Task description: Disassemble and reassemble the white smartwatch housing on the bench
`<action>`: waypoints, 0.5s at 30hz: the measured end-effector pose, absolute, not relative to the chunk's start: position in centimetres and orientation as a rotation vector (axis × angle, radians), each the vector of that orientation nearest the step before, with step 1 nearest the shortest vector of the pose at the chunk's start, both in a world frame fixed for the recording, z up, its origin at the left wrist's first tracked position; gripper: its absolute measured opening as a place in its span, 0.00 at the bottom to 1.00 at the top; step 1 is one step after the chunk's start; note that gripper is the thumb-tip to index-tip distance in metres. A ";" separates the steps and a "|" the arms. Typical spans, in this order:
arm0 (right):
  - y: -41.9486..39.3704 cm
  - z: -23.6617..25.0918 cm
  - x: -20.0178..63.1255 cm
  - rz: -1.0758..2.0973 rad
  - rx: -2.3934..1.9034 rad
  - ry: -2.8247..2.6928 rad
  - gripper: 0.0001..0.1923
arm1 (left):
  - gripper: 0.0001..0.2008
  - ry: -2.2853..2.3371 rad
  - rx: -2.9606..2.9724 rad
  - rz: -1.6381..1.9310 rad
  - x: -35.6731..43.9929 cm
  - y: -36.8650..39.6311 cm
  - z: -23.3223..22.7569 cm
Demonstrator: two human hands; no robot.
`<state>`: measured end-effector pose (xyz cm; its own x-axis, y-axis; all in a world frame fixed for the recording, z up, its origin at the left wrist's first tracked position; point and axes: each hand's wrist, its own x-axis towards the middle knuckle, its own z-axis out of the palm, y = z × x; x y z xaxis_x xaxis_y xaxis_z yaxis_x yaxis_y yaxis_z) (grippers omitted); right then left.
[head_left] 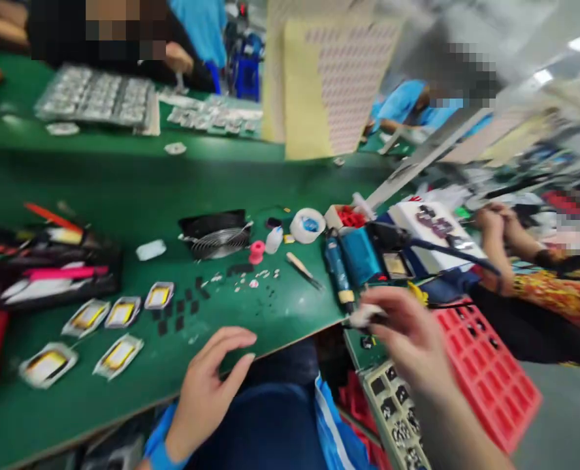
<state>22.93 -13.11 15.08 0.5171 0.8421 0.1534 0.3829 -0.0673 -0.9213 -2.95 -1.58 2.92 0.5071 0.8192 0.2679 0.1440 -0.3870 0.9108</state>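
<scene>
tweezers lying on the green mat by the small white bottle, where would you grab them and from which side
Grip the tweezers at the pale, wider upper-left end, coming from above. They lie flat on the green table with the dark tips pointing lower right, so pinch across the width.

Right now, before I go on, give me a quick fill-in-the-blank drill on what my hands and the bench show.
1. The left hand rests its fingers on the edge of the ___ table.
2. The right hand pinches a small ___ piece.
3. Under the right hand sits a ___ grid tray.
4. The foil pouches lie to the ___ of the left hand.

Missing words: green; white; red; left
</scene>
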 end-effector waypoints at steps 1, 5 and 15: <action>-11.6 12.3 21.0 0.843 -1.570 -0.984 0.14 | 0.07 0.805 1.763 0.910 -2.6 -1.7 3.0; -7.6 4.6 14.6 1.434 -1.222 -0.572 0.23 | 0.15 0.752 1.349 0.769 -3.1 -1.6 2.3; -7.4 4.4 9.9 1.675 -0.958 -0.433 0.28 | 0.19 0.481 0.874 0.715 -5.4 -1.8 1.3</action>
<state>9.89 -7.38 4.37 -0.0683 0.9260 -0.3712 -0.6298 -0.3286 -0.7038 -5.44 -1.79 1.32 0.6731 0.7335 -0.0939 -0.3635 0.4387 0.8218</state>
